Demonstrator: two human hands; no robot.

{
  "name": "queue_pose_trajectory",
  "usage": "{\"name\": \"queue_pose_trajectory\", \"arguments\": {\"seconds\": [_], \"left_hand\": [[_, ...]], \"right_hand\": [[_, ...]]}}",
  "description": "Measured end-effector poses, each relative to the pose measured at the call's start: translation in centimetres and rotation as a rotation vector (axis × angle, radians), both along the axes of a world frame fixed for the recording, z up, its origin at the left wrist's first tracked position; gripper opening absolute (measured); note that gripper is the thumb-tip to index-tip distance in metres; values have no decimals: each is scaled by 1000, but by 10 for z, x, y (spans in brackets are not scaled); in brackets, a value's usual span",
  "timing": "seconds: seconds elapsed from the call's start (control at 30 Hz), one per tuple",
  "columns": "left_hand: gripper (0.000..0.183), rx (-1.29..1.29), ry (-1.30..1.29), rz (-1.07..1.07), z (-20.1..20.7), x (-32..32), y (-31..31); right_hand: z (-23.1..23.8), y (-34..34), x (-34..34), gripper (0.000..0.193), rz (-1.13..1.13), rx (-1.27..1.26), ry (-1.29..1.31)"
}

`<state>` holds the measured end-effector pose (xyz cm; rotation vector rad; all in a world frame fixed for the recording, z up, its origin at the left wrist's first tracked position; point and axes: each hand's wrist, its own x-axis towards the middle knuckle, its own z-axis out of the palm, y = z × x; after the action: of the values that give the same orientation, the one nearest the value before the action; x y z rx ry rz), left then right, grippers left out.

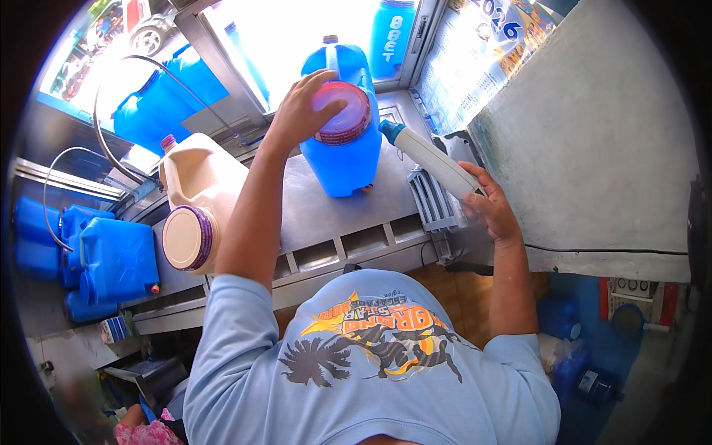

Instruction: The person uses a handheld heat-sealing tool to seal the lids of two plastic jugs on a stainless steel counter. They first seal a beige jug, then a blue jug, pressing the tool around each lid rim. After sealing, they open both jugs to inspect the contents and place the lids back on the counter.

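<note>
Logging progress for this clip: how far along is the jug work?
Done: little that shows; the white jug lies on its side on the metal counter, its cap on. In hand: the left hand is on the pink cap of the blue jug, while the right hand holds a white nozzle aimed at it. Left: whether the blue jug is filled cannot be told.

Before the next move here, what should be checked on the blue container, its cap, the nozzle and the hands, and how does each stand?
1. Left hand on the pink cap: ok.
2. Blue container standing upright on the metal counter: ok.
3. Cap fully seated: cannot tell.
4. Right hand has a grip on the white nozzle: ok.
5. Nozzle tip clear of the container mouth: ok, it is beside it.
6. White container lying on its side, capped: ok.
</note>
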<state>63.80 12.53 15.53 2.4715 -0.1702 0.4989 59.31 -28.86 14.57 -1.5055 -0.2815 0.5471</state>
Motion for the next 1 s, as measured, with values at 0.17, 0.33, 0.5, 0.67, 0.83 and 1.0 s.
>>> {"name": "queue_pose_trajectory", "arguments": {"seconds": [0.17,0.33,0.5,0.67,0.83,1.0], "left_hand": [[53,211,209,-182,11,48,-17],[47,275,233,-195,8,57,-27],[48,264,152,-179,11,50,-32],[48,272,122,-142,20,47,-33],[85,-331,-63,169,12,6,-19],[153,-301,-211,317,-50,-42,-47]], "right_hand": [[0,-5,-3,64,-38,-28,-26],[-4,-11,0,64,-77,2,-18],[-2,-10,15,64,-81,13,-66],[9,0,30,65,-23,-9,-124],[21,2,34,65,-17,-33,-151],[27,1,32,65,-45,-52,-121]]}}
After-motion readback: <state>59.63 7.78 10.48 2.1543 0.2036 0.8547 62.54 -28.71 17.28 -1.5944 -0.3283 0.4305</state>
